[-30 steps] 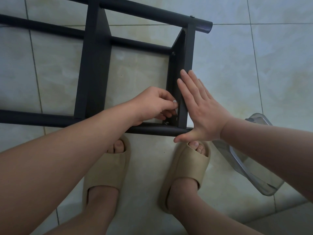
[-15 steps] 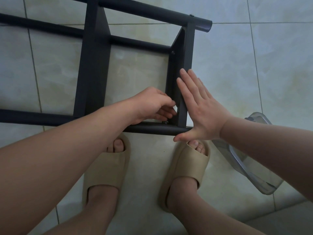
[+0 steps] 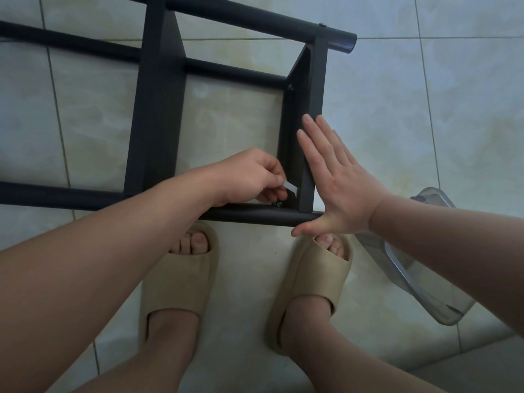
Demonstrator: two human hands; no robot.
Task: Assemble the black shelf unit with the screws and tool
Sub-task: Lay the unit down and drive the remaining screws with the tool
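While our right hand [image 3: 340,182] presses flat, fingers straight together, against the black shelf unit [image 3: 158,109] lying across the upper frame, our left hand [image 3: 249,177] pinches the silver tool [image 3: 291,189] just above a corner screw [image 3: 279,204]. Clear container [image 3: 425,296] at right, half behind our forearm [image 3: 453,245]; contents: can't tell.
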